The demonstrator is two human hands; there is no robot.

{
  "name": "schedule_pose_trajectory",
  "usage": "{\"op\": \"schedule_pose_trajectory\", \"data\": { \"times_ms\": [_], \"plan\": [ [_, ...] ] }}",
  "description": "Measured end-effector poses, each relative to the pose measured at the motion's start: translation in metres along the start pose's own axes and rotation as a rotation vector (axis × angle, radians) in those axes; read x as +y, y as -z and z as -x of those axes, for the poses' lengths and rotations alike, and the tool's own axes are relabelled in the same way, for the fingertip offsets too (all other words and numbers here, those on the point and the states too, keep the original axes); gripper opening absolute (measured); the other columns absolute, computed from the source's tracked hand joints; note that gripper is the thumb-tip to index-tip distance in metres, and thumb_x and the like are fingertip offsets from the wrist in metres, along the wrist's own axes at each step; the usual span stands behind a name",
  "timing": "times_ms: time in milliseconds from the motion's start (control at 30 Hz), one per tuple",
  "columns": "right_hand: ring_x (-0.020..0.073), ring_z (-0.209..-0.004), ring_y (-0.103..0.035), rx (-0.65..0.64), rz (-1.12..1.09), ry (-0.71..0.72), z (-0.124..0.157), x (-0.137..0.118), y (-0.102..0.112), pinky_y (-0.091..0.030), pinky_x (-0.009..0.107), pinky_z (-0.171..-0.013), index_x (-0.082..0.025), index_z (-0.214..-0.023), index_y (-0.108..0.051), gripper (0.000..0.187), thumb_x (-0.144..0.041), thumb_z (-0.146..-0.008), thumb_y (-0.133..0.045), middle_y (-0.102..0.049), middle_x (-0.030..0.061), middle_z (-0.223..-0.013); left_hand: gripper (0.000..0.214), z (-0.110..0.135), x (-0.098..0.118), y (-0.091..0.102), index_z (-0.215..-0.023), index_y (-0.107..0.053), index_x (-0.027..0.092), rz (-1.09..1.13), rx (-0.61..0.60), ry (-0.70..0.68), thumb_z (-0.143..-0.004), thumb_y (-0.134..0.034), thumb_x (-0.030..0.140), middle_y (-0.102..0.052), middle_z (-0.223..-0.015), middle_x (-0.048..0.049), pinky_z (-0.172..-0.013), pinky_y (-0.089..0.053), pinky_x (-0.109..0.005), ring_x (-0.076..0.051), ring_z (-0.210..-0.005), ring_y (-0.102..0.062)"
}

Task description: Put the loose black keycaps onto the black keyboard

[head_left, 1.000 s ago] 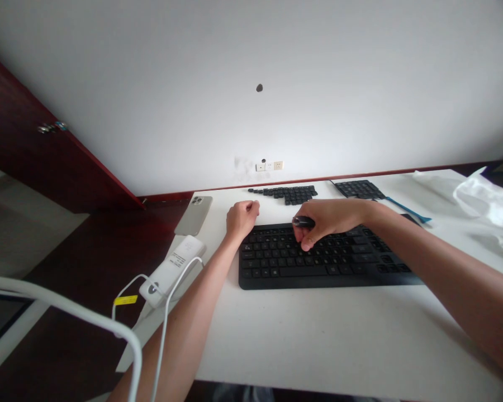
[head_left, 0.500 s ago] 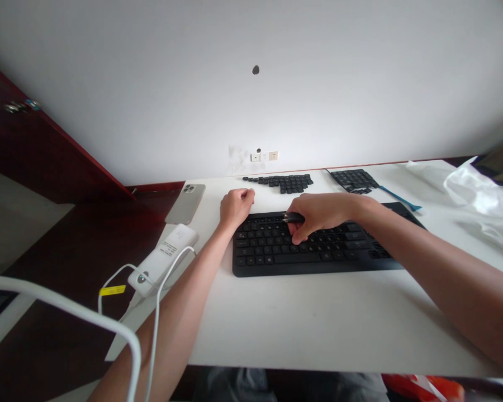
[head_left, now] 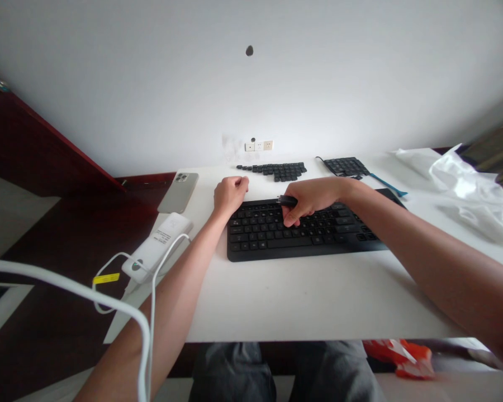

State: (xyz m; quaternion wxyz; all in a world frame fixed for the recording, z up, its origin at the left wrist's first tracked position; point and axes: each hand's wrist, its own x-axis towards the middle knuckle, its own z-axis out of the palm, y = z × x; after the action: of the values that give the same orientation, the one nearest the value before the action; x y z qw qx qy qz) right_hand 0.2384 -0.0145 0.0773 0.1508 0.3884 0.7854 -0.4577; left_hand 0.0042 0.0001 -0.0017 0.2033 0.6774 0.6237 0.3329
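A black keyboard [head_left: 276, 243] lies on the white table. My right hand [head_left: 305, 200] is over its middle, closed around a slim black tool [head_left: 288, 200] with a shiny metal end that points left; its exact kind is unclear. The curled fingers of that hand come down at the keys, and the fingertips partly hide them. At the keyboard's upper left corner rests my left hand [head_left: 230, 194], its fingers curled closed. Whatever it may hold is hidden. Behind the keyboard lie several loose black keycaps [head_left: 283, 170] in rows, and another group of keycaps [head_left: 346, 166] farther right.
A blue stick-like tool [head_left: 388, 184] lies by the right keycap group. Crumpled white plastic [head_left: 465, 178] covers the table's right side. On the left are a phone [head_left: 179, 192] and a white power strip [head_left: 157, 248]; a white cable [head_left: 109, 301] crosses near my left forearm.
The camera view has shifted, so the table and everything on it appear higher and slightly left. Both hands keep about the same places at the keyboard, and the right still grips the black tool.
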Motion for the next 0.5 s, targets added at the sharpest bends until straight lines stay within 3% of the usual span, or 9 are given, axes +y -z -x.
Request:
{"op": "schedule_pose_trajectory", "data": {
  "times_ms": [133, 367, 500],
  "plan": [
    [0.0163, -0.066, -0.056, 0.024, 0.055, -0.024, 0.001, -0.005, -0.003, -0.037, 0.032, -0.063, -0.019, -0.081, -0.079, 0.039, -0.057, -0.072, -0.078, -0.075, 0.0054, -0.080, 0.040, 0.001, 0.002, 0.000, -0.063, -0.062, 0.021, -0.011, -0.002, 0.002, -0.092, -0.046, 0.043, -0.062, -0.060, -0.0023, -0.065, -0.033, -0.030, -0.019, -0.064, -0.056],
    [0.0210, -0.072, -0.065, 0.175, 0.216, -0.123, 0.005, -0.027, -0.014, -0.040, 0.033, -0.066, -0.021, -0.068, -0.074, 0.022, -0.042, -0.074, -0.077, -0.077, 0.0045, -0.079, 0.039, -0.001, 0.002, 0.000, -0.061, -0.061, 0.021, -0.045, 0.002, 0.010, -0.092, -0.046, 0.041, -0.066, -0.064, -0.0039, -0.066, -0.034, -0.030, -0.020, -0.068, -0.058],
    [0.0224, -0.076, -0.068, 0.162, 0.181, -0.102, 0.001, -0.025, -0.015, -0.043, 0.033, -0.068, -0.021, -0.070, -0.076, 0.019, -0.040, -0.072, -0.078, -0.077, 0.0045, -0.079, 0.040, -0.001, 0.002, 0.000, -0.062, -0.061, 0.021, -0.034, -0.003, -0.006, -0.092, -0.046, 0.042, -0.067, -0.065, -0.0037, -0.067, -0.035, -0.030, -0.020, -0.068, -0.059]
  ]
}}
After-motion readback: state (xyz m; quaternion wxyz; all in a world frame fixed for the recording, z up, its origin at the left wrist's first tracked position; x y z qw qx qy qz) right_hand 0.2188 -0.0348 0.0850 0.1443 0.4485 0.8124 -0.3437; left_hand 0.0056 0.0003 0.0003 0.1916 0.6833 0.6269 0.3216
